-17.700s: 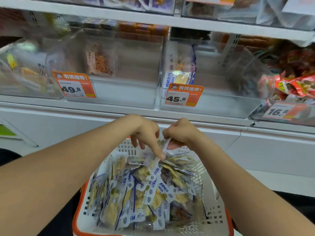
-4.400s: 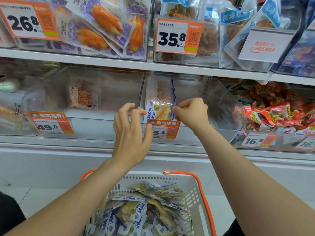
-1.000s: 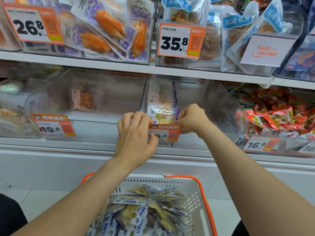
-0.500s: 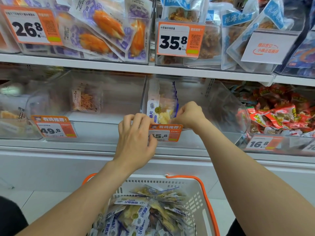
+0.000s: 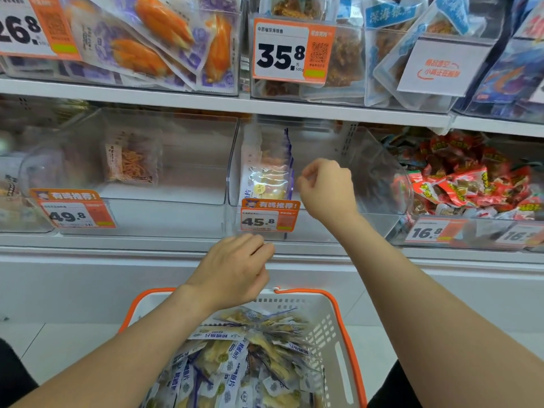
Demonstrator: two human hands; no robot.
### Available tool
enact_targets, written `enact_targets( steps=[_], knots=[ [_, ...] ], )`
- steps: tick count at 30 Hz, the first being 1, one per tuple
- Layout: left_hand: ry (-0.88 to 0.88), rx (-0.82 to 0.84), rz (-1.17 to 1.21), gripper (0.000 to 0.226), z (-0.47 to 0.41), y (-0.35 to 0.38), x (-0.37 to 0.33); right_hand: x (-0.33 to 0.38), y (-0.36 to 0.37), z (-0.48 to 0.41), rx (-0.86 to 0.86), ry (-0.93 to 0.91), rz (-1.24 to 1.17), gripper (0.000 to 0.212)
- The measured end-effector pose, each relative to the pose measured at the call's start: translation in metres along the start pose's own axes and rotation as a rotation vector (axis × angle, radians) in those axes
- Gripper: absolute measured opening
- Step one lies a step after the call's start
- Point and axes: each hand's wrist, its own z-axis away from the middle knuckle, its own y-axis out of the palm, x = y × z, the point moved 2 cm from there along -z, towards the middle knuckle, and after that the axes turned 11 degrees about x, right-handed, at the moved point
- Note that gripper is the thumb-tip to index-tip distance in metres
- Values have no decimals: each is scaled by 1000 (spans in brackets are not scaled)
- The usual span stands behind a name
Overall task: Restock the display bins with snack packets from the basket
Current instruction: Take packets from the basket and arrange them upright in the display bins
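Beside right fingers [image 5: 306,175], packets [image 5: 266,172] (apart)

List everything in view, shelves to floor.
basket: one, white with orange rim, bottom centre
snack packets: many, blue-white, heaped in basket
standing packets: one row, blue-edged, left side of 45.8 bin
45.8 bin: one, clear, middle shelf
price tags: at least six, orange-white, bin fronts
red packets: many, red, right bin
shredded-snack packet: at least one, pale orange, 49.8 bin
purple packets: several, purple with orange contents, upper-left bin
left hand: fingers curled, empty, above basket
right hand: fingers curled, empty, at 45.8 bin
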Motion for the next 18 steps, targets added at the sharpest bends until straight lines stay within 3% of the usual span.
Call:
enact_targets(
  steps=[3,6,14,18],
  knots=[
    [-38,142,71,3,4,14,2,11,-9,33,-113,-82,27,12],
    [-93,394,54,11,7,33,-3,15,-4,68,-4,-76,184,23],
    [-182,1056,97,23,34,107,-20,-15,49,124,657,-127,588,18],
    [-180,1210,72,16,63,141,-17,-35,65,136,853,-142,722,8]
  ],
)
